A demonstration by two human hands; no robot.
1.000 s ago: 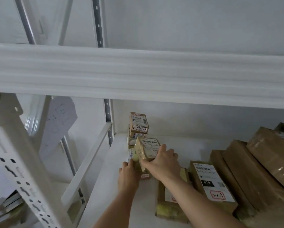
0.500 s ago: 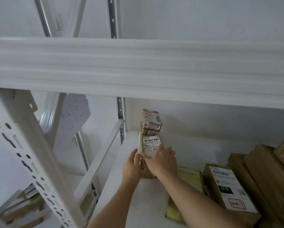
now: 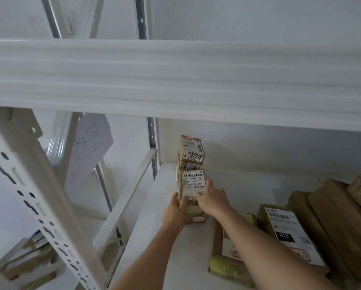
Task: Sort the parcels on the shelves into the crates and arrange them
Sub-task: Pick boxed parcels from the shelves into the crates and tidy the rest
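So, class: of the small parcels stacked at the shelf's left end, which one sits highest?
The small box with the upside-down "81-2-2202" label tops the stack, skewed. The "507-P802" box sits lower, just above both hands.

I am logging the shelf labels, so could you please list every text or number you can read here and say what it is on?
"507-P802 T70": label of the middle small parcel in the stack.
"81-2-2202", printed upside down: label of the top small parcel.
"010-010-L30" and "010": label of the large parcel on the right.
Handwritten tags, barcodes, fine print and the paper sheet: not legible.
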